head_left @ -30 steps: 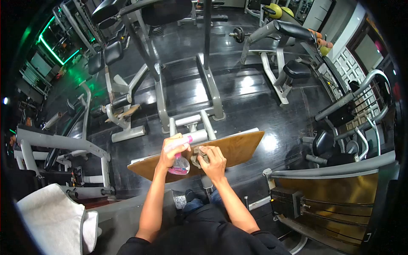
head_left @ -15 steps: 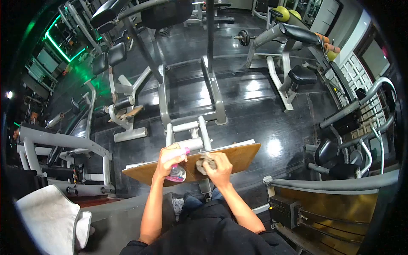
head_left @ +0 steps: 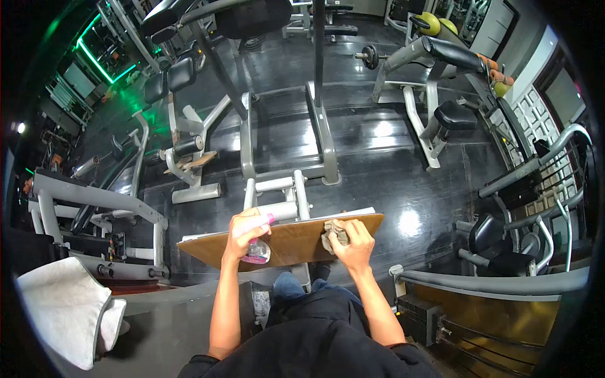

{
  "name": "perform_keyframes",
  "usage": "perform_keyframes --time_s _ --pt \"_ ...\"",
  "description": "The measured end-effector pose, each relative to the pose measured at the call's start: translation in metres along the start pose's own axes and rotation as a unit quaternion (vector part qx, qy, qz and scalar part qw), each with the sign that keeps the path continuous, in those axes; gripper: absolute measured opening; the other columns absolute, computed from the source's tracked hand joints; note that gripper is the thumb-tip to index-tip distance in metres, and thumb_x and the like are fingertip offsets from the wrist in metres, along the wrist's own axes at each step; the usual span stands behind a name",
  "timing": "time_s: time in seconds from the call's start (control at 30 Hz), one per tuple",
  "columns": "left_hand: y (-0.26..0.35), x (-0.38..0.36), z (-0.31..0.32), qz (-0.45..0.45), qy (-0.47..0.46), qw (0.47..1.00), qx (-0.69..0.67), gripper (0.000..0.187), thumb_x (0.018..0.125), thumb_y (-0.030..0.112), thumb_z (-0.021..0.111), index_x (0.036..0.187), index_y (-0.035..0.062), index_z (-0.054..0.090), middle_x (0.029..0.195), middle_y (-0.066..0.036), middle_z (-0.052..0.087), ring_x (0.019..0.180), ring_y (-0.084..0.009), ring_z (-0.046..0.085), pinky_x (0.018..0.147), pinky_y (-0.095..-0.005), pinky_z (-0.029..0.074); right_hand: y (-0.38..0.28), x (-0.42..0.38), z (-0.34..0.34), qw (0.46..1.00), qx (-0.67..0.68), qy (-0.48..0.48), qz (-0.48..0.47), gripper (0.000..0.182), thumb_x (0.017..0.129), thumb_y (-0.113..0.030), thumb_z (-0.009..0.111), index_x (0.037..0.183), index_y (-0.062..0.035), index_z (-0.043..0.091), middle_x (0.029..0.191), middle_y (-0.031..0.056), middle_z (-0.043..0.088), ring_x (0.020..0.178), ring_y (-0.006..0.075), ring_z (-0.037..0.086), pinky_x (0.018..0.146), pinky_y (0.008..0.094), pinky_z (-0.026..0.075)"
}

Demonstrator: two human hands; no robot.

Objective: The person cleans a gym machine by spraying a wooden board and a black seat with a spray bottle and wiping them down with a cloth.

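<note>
My left hand is wrapped round the neck of a spray bottle with a pink nozzle and clear body, held over the left half of a brown board. In my right hand is a crumpled grey-brown cloth, pressed against the board's right half near its far edge. The board is a wide wooden plate, part of a machine with a pale metal frame. Part of the bottle is hidden behind my left fingers.
Beyond the board rises a grey machine frame. A leg machine with a black seat stands to the right. A white towel lies at lower left. Weight-stack machinery is close on my right, and a grey frame on my left.
My right hand has slid the cloth to the right across the board, from near the middle. My left hand has shifted slightly left with the spray bottle. The view has moved a little.
</note>
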State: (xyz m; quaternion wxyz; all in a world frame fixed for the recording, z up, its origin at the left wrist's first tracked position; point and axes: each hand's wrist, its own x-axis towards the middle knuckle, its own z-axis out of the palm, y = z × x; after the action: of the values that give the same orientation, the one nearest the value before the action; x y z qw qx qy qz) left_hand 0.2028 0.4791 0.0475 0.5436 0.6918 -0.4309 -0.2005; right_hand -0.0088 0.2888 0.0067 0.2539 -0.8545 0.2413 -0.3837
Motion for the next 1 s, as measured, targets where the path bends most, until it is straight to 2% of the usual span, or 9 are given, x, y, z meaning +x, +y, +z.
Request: perform_keyframes --time_s 0.17,0.37,0.43,0.5,0.63,0.77,0.8,0.93,1.0 --pt "-0.003 -0.002 0.005 0.001 0.023 0.999 -0.034 0.029 0.080 0.026 0.061 0.073 -0.0018 0.069 0.069 -0.010 0.060 0.059 -0.0194 0.054 0.056 -0.0319 0.038 -0.026 -0.004 0.037 0.996 0.071 -0.013 -0.050 0.026 0.075 -0.023 0.076 0.100 -0.0145 0.071 0.086 0.0023 0.066 0.078 0.0218 0.063 0.067 0.0345 0.053" --pt "-0.004 0.000 0.004 0.007 0.025 1.000 -0.012 0.030 0.080 0.027 0.061 0.073 -0.0012 0.069 0.068 -0.009 0.059 0.056 -0.0186 0.053 0.054 -0.0319 0.038 -0.036 -0.003 0.043 0.991 0.039 -0.087 -0.094 0.034 0.072 -0.027 0.079 0.104 -0.0210 0.069 0.087 -0.0027 0.062 0.081 0.0175 0.062 0.061 0.0330 0.053" --pt "-0.003 -0.004 0.003 -0.040 0.015 0.999 -0.022 0.035 0.077 0.028 0.063 0.076 -0.0071 0.066 0.072 -0.011 0.058 0.065 -0.0198 0.060 0.061 -0.0312 0.045 -0.024 -0.002 0.028 0.994 0.015 -0.092 -0.061 0.029 0.073 -0.026 0.078 0.100 -0.0208 0.070 0.086 -0.0013 0.063 0.080 0.0185 0.063 0.061 0.0344 0.053" --pt "-0.002 -0.003 0.004 -0.038 0.014 0.999 -0.017 0.034 0.077 0.027 0.063 0.075 -0.0064 0.066 0.071 -0.011 0.058 0.065 -0.0202 0.060 0.062 -0.0315 0.045 -0.002 -0.005 0.014 0.998 -0.007 -0.048 -0.048 0.024 0.074 -0.023 0.076 0.097 -0.0188 0.071 0.085 0.0014 0.064 0.079 0.0207 0.063 0.064 0.0352 0.054" --pt "0.009 0.001 0.010 -0.018 -0.002 1.000 0.015 0.030 0.079 0.027 0.062 0.076 -0.0030 0.068 0.071 -0.010 0.060 0.065 -0.0200 0.059 0.061 -0.0320 0.043 0.021 -0.004 -0.015 0.998 -0.006 0.017 0.062 0.021 0.073 -0.016 0.075 0.093 -0.0098 0.070 0.086 0.0061 0.066 0.080 0.0255 0.065 0.071 0.0377 0.053" --pt "0.020 0.013 0.022 -0.022 -0.030 0.999 0.001 0.029 0.080 0.026 0.062 0.080 -0.0014 0.070 0.073 -0.009 0.062 0.068 -0.0218 0.059 0.063 -0.0330 0.042 0.007 -0.002 0.000 0.997 0.031 0.061 0.033 0.023 0.074 -0.013 0.076 0.096 -0.0095 0.070 0.089 0.0065 0.068 0.083 0.0257 0.065 0.075 0.0377 0.053" --pt "0.021 0.017 0.026 -0.020 -0.033 0.999 0.001 0.029 0.080 0.026 0.062 0.080 -0.0014 0.070 0.073 -0.009 0.062 0.068 -0.0218 0.059 0.063 -0.0330 0.042 -0.005 0.002 0.005 0.997 0.050 0.052 0.013 0.023 0.071 -0.009 0.076 0.092 -0.0050 0.069 0.091 0.0102 0.069 0.083 0.0288 0.066 0.074 0.0363 0.053" --pt "0.027 0.027 0.045 -0.011 -0.081 0.997 -0.006 0.027 0.080 0.025 0.064 0.083 -0.0015 0.070 0.074 -0.010 0.061 0.072 -0.0236 0.059 0.067 -0.0336 0.043 -0.024 -0.004 0.024 0.997 0.070 -0.012 -0.001 0.025 0.069 -0.011 0.078 0.093 -0.0085 0.070 0.089 0.0063 0.068 0.084 0.0255 0.066 0.073 0.0360 0.053" --pt "0.026 0.031 0.053 0.004 -0.086 0.996 -0.008 0.025 0.080 0.023 0.065 0.085 -0.0007 0.071 0.074 -0.011 0.060 0.073 -0.0244 0.058 0.067 -0.0347 0.042 -0.021 -0.008 0.023 0.997 0.044 -0.064 -0.010 0.029 0.073 -0.021 0.078 0.101 -0.0161 0.070 0.091 0.0014 0.065 0.084 0.0226 0.063 0.071 0.0360 0.054"
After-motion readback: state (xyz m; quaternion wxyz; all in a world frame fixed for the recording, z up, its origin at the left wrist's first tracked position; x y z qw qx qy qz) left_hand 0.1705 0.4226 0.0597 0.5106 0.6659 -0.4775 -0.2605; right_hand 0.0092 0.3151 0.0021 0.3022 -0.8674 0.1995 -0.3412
